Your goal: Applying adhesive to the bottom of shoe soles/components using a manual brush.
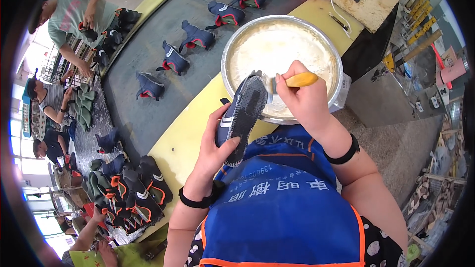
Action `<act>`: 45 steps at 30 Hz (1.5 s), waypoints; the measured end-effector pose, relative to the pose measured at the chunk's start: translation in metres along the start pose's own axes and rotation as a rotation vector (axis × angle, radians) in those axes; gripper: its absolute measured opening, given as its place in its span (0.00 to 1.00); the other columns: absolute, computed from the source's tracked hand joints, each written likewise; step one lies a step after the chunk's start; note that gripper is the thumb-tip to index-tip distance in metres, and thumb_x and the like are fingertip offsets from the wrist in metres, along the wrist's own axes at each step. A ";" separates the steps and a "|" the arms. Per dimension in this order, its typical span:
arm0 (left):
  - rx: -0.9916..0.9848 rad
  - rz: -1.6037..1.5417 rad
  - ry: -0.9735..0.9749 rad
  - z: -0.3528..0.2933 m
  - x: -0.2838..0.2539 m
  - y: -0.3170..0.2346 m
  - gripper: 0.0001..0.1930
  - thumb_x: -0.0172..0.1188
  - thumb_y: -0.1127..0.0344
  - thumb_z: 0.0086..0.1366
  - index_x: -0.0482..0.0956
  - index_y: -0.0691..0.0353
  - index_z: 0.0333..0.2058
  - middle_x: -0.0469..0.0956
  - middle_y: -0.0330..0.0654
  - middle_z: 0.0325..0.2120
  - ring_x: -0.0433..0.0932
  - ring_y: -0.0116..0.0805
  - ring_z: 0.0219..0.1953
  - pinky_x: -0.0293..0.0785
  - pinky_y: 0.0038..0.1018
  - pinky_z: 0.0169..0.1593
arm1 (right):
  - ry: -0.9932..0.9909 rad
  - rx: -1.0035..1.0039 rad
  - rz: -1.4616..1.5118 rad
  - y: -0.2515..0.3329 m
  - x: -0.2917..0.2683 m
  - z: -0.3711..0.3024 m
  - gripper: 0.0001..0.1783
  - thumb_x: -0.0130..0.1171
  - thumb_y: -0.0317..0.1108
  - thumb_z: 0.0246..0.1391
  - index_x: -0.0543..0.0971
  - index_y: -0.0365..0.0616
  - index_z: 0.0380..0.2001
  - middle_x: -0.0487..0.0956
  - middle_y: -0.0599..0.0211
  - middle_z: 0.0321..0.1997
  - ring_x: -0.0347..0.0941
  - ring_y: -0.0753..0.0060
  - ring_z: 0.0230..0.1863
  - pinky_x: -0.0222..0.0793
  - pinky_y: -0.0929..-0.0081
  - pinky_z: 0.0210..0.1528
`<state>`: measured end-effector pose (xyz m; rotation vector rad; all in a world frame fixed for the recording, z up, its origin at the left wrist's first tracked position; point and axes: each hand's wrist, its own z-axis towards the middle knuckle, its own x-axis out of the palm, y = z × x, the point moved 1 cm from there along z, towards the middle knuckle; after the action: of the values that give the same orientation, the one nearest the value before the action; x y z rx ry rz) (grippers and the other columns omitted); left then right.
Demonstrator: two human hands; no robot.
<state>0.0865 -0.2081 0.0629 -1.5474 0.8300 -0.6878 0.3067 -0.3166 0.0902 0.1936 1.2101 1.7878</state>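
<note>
A dark navy shoe upper point(242, 116) is gripped in my left hand point(212, 141), sole side turned up, its stitched grey-black bottom facing me. My thumb presses on the heel end. In my right hand point(308, 100) is a brush with a yellow handle point(302, 79); its pale head is at the edge of the shoe's toe. Directly beyond both hands stands a wide round metal basin point(226, 69) holding a creamy white substance point(277, 44). The brush and the toe are over the basin's near side.
Several navy uppers with red linings, one of them a near upper point(149, 86), line a dark conveyor belt point(123, 79). A pile of shoe uppers point(141, 190) lies at the left on the yellow ledge point(173, 143). Co-workers, including a person in a green shirt point(74, 10), work beyond the belt.
</note>
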 end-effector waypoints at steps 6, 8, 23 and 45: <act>-0.068 -0.254 -0.050 0.000 -0.004 0.003 0.37 0.56 0.71 0.57 0.57 0.63 0.66 0.72 0.50 0.54 0.74 0.38 0.54 0.71 0.32 0.58 | 0.024 0.182 0.138 0.012 -0.008 -0.004 0.10 0.63 0.29 0.58 0.73 0.41 0.27 0.74 0.68 0.17 0.71 0.80 0.18 0.63 0.78 0.23; -0.059 -0.281 -0.041 -0.001 -0.004 0.003 0.36 0.55 0.71 0.57 0.57 0.62 0.66 0.72 0.50 0.54 0.75 0.39 0.55 0.71 0.33 0.58 | -0.050 0.114 0.202 0.014 0.002 -0.002 0.10 0.63 0.29 0.58 0.73 0.41 0.27 0.73 0.69 0.17 0.70 0.81 0.18 0.62 0.78 0.22; -0.054 -0.381 -0.106 -0.012 -0.039 0.019 0.35 0.55 0.70 0.59 0.58 0.62 0.66 0.72 0.49 0.55 0.75 0.39 0.55 0.72 0.31 0.58 | -0.025 0.214 0.530 0.016 0.008 -0.027 0.09 0.61 0.22 0.60 0.71 0.42 0.29 0.70 0.75 0.24 0.66 0.87 0.22 0.60 0.85 0.24; -0.529 0.888 -0.845 -0.123 -0.132 0.094 0.28 0.74 0.49 0.49 0.71 0.61 0.38 0.77 0.48 0.33 0.81 0.45 0.32 0.78 0.38 0.37 | -0.176 0.208 0.185 -0.083 0.012 -0.054 0.09 0.56 0.26 0.65 0.68 0.42 0.30 0.70 0.73 0.22 0.64 0.88 0.21 0.59 0.87 0.24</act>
<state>-0.1008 -0.1748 -0.0095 -1.4963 0.9317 0.8433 0.3191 -0.3360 -0.0063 0.5882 1.2829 1.7575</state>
